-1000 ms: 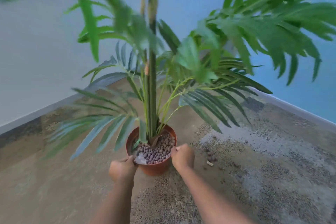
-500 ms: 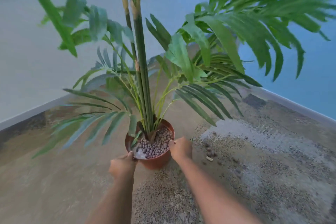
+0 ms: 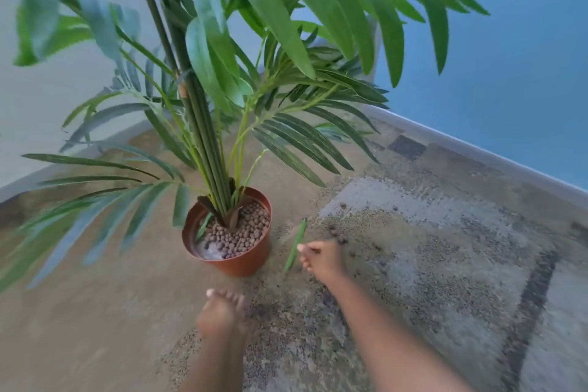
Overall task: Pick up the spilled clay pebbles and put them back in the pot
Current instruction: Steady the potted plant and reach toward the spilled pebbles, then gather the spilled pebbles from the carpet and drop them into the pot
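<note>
A terracotta-coloured plastic pot (image 3: 245, 264) stands upright on the carpet, filled with brown clay pebbles (image 3: 241, 234) around the stems of a palm-like plant (image 3: 206, 149). Several spilled pebbles (image 3: 337, 234) lie scattered on the carpet right of the pot. My right hand (image 3: 321, 259) hovers low over the carpet beside these pebbles, fingers curled and blurred; whether it holds anything is unclear. My left hand (image 3: 221, 312) is in front of the pot, apart from it, fingers loosely bent, holding nothing.
A loose green leaflet (image 3: 296, 245) lies on the carpet between pot and right hand. Long fronds spread left and right above the floor. A pale wall runs on the left, a blue wall (image 3: 509, 89) with skirting on the right. The patterned carpet (image 3: 429, 264) extends right.
Both hands have let go of the pot's rim. The right hand moved right toward the spilled pebbles, the left drew back toward me. The view has come closer and shifted.
</note>
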`<state>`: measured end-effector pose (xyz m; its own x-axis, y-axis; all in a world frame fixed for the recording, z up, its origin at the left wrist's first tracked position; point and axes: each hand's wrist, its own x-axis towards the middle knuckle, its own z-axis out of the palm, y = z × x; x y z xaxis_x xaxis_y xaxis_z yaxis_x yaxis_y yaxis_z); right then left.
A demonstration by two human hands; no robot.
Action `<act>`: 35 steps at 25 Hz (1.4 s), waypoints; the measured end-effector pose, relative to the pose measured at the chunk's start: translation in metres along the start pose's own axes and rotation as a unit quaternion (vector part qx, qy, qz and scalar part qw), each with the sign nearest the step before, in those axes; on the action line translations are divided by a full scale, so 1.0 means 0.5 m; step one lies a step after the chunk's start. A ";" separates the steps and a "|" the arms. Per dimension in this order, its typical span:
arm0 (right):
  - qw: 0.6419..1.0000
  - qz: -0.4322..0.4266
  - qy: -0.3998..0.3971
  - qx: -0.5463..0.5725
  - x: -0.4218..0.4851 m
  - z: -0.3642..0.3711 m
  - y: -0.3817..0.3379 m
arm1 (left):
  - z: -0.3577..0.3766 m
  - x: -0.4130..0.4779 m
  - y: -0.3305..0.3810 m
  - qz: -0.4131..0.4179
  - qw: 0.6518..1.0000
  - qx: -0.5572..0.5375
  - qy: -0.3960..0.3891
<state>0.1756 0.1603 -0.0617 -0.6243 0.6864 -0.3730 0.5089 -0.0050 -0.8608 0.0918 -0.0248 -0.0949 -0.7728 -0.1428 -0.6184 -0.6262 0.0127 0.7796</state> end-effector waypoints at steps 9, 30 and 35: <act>0.982 0.070 0.116 -0.128 -0.058 -0.158 0.187 | 0.166 -0.130 -0.113 0.189 0.880 0.397 -0.182; 0.984 -0.053 0.165 -0.049 -0.027 -0.072 0.043 | 0.236 -0.173 0.006 0.442 0.872 0.199 -0.064; 0.959 -0.238 0.135 -0.068 0.009 0.030 -0.138 | 0.141 -0.117 0.163 0.572 0.805 0.153 0.032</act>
<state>0.1289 0.1527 -0.0089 -0.6375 0.7513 0.1706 0.2882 0.4379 -0.8516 0.0788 0.0543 -0.0023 -0.8617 0.0854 0.5001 0.4872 0.4140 0.7689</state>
